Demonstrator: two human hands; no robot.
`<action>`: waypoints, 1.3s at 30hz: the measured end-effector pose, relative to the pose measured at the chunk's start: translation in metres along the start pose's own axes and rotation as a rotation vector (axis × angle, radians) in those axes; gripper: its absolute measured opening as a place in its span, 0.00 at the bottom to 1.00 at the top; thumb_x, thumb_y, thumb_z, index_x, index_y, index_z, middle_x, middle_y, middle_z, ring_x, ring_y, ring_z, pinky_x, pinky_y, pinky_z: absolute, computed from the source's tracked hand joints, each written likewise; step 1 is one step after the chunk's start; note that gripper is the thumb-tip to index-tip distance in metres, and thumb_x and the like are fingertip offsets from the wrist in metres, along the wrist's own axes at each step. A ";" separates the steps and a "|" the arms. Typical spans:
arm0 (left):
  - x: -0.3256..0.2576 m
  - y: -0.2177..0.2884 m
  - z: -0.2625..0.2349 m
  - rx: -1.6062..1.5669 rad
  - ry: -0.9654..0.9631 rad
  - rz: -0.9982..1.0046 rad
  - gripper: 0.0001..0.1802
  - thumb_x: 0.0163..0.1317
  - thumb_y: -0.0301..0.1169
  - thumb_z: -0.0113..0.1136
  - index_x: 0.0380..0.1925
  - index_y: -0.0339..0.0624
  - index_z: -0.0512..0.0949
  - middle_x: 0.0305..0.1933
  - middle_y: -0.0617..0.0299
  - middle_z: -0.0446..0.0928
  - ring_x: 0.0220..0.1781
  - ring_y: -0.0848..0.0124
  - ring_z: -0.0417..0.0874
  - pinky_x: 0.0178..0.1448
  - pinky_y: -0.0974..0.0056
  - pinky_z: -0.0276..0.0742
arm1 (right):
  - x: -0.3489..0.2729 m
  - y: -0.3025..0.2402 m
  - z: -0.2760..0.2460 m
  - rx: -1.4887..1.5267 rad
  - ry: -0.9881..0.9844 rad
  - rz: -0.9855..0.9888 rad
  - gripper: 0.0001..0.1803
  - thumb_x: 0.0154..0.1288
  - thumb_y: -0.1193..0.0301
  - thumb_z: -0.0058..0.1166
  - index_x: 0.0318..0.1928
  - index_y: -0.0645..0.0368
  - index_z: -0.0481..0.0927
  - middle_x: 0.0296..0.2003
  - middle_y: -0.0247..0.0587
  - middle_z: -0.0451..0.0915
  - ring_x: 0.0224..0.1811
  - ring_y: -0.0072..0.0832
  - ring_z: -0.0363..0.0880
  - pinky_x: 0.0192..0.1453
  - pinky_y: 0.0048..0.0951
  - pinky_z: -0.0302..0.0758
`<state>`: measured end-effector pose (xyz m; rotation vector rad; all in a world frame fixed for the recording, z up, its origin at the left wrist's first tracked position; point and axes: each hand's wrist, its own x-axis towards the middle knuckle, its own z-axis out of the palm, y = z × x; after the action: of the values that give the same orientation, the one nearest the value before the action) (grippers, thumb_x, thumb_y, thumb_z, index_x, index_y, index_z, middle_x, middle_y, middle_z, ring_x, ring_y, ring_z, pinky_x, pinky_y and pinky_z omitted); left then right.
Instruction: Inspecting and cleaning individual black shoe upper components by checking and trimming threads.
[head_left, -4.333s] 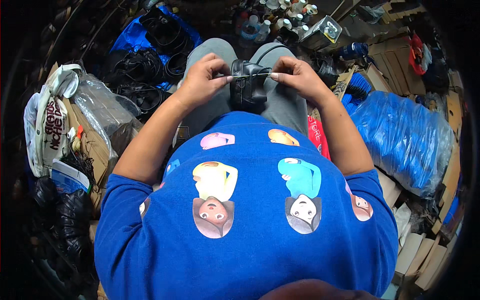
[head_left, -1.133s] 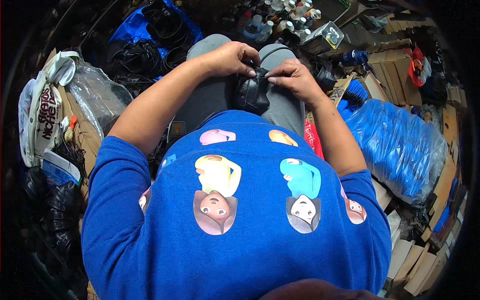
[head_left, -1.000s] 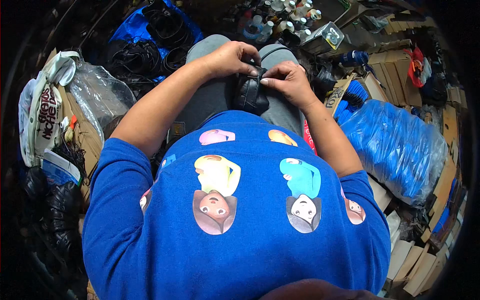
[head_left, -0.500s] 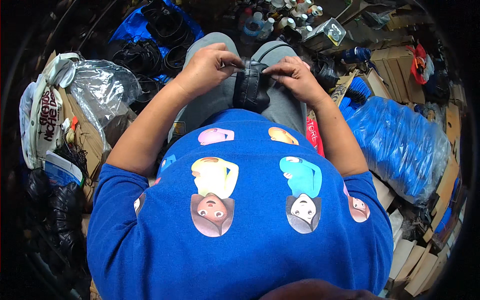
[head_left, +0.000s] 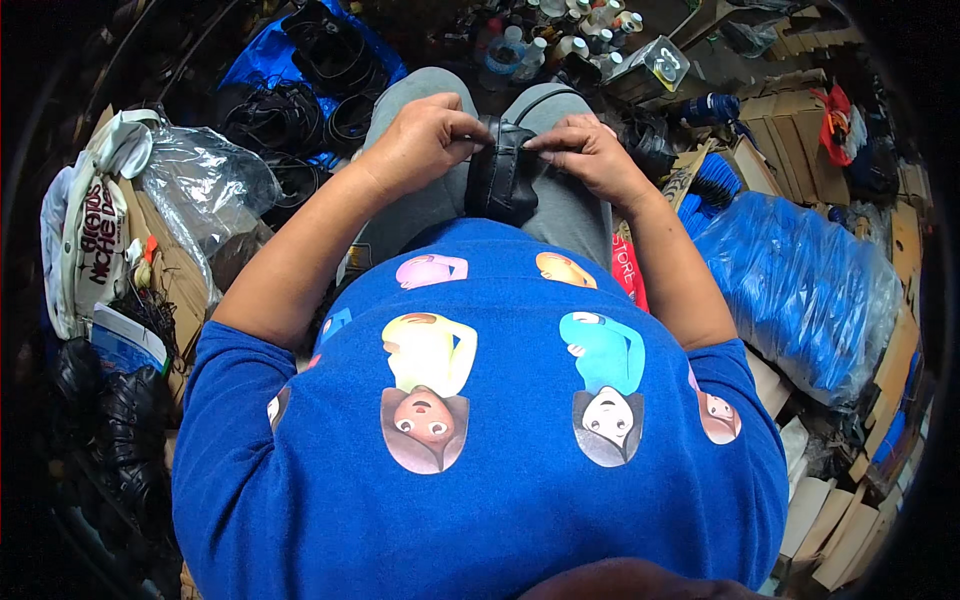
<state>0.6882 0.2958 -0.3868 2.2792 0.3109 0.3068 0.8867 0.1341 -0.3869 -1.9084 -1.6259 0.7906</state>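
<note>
On my lap, between my grey-clad knees, lies a black leather-like piece (head_left: 503, 182) with a seam along it, its surface folded and slightly shiny. My left hand (head_left: 433, 138) comes at its far left edge with thumb and fingertips pinched together. From the other side, my right hand (head_left: 588, 152) pinches at the far right edge, thumb and forefinger close together. A thin thread between the hands cannot be made out clearly. The underside of the piece is hidden against my legs.
Black straps or shoe parts lie on a blue sheet (head_left: 255, 62) at far left. Clear plastic (head_left: 215, 185) and a white printed bag (head_left: 85, 225) are at left. Several bottles (head_left: 530, 60) stand ahead. A plastic-wrapped blue bundle (head_left: 800, 300) and cardboard (head_left: 795, 140) fill the right.
My left hand has shifted slightly, its fingers still at the piece's left edge. The black piece has turned a little, and my right hand stays nearly in place.
</note>
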 end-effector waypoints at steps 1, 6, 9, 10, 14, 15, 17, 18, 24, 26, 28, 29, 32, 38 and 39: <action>0.000 -0.001 0.001 0.001 0.000 0.001 0.11 0.47 0.23 0.64 0.33 0.48 0.84 0.28 0.58 0.72 0.31 0.64 0.77 0.36 0.64 0.73 | 0.000 0.000 0.000 0.029 -0.004 -0.001 0.12 0.52 0.72 0.57 0.39 0.49 0.84 0.30 0.29 0.76 0.43 0.26 0.69 0.54 0.28 0.61; 0.011 -0.012 0.004 -0.139 -0.051 0.042 0.09 0.48 0.23 0.64 0.32 0.46 0.83 0.26 0.60 0.69 0.30 0.67 0.73 0.35 0.64 0.69 | 0.005 0.003 0.002 0.073 -0.012 -0.006 0.12 0.51 0.72 0.57 0.38 0.52 0.84 0.31 0.30 0.78 0.41 0.26 0.70 0.54 0.28 0.61; 0.022 -0.015 0.003 -0.158 -0.089 0.092 0.09 0.49 0.23 0.64 0.32 0.45 0.83 0.26 0.60 0.69 0.30 0.66 0.73 0.35 0.64 0.69 | 0.007 0.005 0.002 0.047 -0.012 -0.028 0.12 0.51 0.72 0.58 0.38 0.52 0.84 0.30 0.30 0.78 0.40 0.26 0.71 0.54 0.28 0.62; 0.022 -0.014 0.003 -0.156 -0.089 0.093 0.09 0.49 0.23 0.64 0.32 0.45 0.83 0.26 0.60 0.69 0.30 0.66 0.73 0.35 0.64 0.69 | 0.007 0.006 0.002 0.052 -0.016 -0.035 0.11 0.51 0.71 0.58 0.38 0.52 0.84 0.30 0.30 0.78 0.40 0.26 0.72 0.53 0.28 0.63; 0.016 -0.003 -0.004 -0.002 -0.077 0.173 0.09 0.47 0.23 0.64 0.31 0.44 0.82 0.26 0.58 0.69 0.30 0.63 0.73 0.34 0.62 0.69 | 0.000 -0.005 0.000 -0.107 0.073 -0.065 0.12 0.50 0.69 0.60 0.38 0.44 0.85 0.28 0.30 0.77 0.42 0.29 0.70 0.53 0.31 0.61; 0.014 0.000 -0.005 0.070 -0.069 0.192 0.09 0.47 0.22 0.64 0.31 0.44 0.82 0.26 0.57 0.69 0.30 0.62 0.73 0.34 0.61 0.69 | -0.002 -0.005 0.001 -0.106 0.075 -0.063 0.12 0.50 0.69 0.60 0.38 0.44 0.85 0.28 0.30 0.77 0.42 0.29 0.70 0.53 0.31 0.61; 0.013 0.003 -0.004 0.108 -0.045 0.229 0.09 0.47 0.23 0.64 0.30 0.44 0.82 0.26 0.57 0.69 0.31 0.62 0.73 0.34 0.61 0.69 | -0.004 -0.004 0.004 0.016 0.125 -0.024 0.11 0.50 0.68 0.61 0.38 0.44 0.85 0.26 0.29 0.76 0.40 0.29 0.70 0.51 0.32 0.62; 0.013 0.005 -0.003 0.147 -0.015 0.264 0.09 0.46 0.23 0.64 0.30 0.44 0.82 0.27 0.57 0.70 0.31 0.61 0.74 0.34 0.61 0.69 | -0.003 -0.003 0.005 0.017 0.124 -0.025 0.11 0.50 0.68 0.61 0.38 0.44 0.85 0.26 0.29 0.76 0.40 0.29 0.70 0.51 0.32 0.62; 0.011 -0.008 0.003 -0.166 -0.111 0.073 0.13 0.49 0.22 0.63 0.36 0.49 0.83 0.27 0.60 0.70 0.32 0.66 0.73 0.36 0.63 0.69 | 0.000 0.007 0.008 0.080 0.093 -0.137 0.12 0.51 0.71 0.60 0.39 0.54 0.84 0.29 0.34 0.79 0.37 0.27 0.72 0.46 0.28 0.66; 0.008 -0.009 -0.002 -0.119 -0.121 0.069 0.14 0.50 0.21 0.62 0.37 0.50 0.83 0.27 0.61 0.69 0.32 0.67 0.72 0.37 0.64 0.69 | -0.001 0.009 0.007 0.129 0.076 -0.051 0.12 0.51 0.72 0.60 0.39 0.54 0.84 0.28 0.33 0.79 0.37 0.26 0.72 0.47 0.28 0.66; 0.005 -0.008 -0.005 -0.070 -0.128 0.062 0.15 0.51 0.21 0.62 0.39 0.51 0.83 0.27 0.63 0.68 0.32 0.68 0.71 0.38 0.65 0.68 | -0.002 0.007 0.007 0.119 0.080 -0.053 0.12 0.50 0.72 0.60 0.39 0.54 0.84 0.28 0.32 0.79 0.36 0.26 0.72 0.47 0.28 0.66; 0.004 -0.008 -0.005 -0.102 -0.151 0.019 0.15 0.51 0.21 0.61 0.39 0.51 0.83 0.26 0.63 0.67 0.32 0.69 0.70 0.38 0.65 0.68 | -0.002 0.006 0.007 0.107 0.084 -0.055 0.12 0.50 0.73 0.60 0.39 0.54 0.84 0.28 0.32 0.79 0.36 0.25 0.72 0.47 0.28 0.65; 0.002 -0.011 -0.005 -0.156 -0.170 -0.020 0.15 0.52 0.21 0.60 0.40 0.51 0.83 0.26 0.63 0.65 0.31 0.70 0.68 0.38 0.66 0.67 | 0.000 0.007 0.007 0.101 0.075 -0.080 0.12 0.50 0.69 0.61 0.38 0.44 0.85 0.27 0.28 0.79 0.39 0.27 0.72 0.51 0.28 0.64; -0.004 -0.016 -0.017 -0.087 -0.133 -0.020 0.17 0.53 0.19 0.58 0.41 0.52 0.83 0.25 0.65 0.64 0.30 0.71 0.67 0.36 0.67 0.66 | -0.004 0.007 0.003 0.029 0.057 -0.045 0.13 0.49 0.71 0.60 0.38 0.43 0.85 0.27 0.29 0.79 0.39 0.28 0.72 0.50 0.29 0.63; -0.005 -0.015 -0.019 -0.098 -0.112 -0.044 0.17 0.53 0.19 0.58 0.41 0.52 0.83 0.25 0.65 0.63 0.30 0.72 0.67 0.36 0.67 0.65 | -0.004 0.005 0.004 0.030 0.056 -0.045 0.13 0.49 0.71 0.60 0.38 0.43 0.85 0.27 0.29 0.79 0.39 0.28 0.72 0.50 0.29 0.63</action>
<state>0.6754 0.3170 -0.3866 2.1804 0.2820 0.1669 0.8869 0.1294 -0.3927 -1.8499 -1.6090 0.7327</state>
